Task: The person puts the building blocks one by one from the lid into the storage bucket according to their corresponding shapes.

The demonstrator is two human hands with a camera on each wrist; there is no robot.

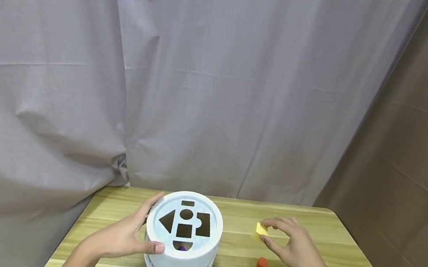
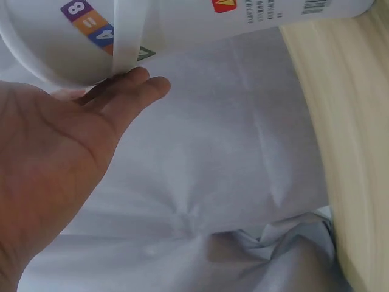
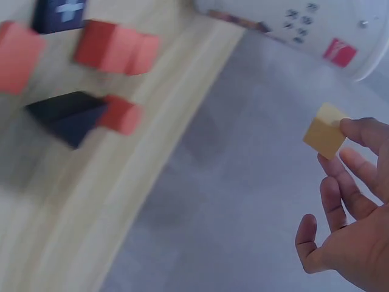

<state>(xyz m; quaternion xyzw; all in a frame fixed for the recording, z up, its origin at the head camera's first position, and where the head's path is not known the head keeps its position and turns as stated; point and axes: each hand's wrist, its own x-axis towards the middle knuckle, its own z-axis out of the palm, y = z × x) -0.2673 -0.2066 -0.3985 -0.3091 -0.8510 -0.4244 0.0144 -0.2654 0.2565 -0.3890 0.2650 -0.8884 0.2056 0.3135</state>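
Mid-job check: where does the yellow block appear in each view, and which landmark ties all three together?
Head: the yellow block is right of centre, low down, pinched by the right hand.
Left wrist: not in this picture.
Right wrist: toward the right edge, around mid-height.
Shared landmark: the white bucket, low centre in head, along the top in left wrist, top right in right wrist.

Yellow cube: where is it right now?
In the head view, the yellow cube is pinched in the person's right grip, right of the tub and higher in frame than the orange cylinder.
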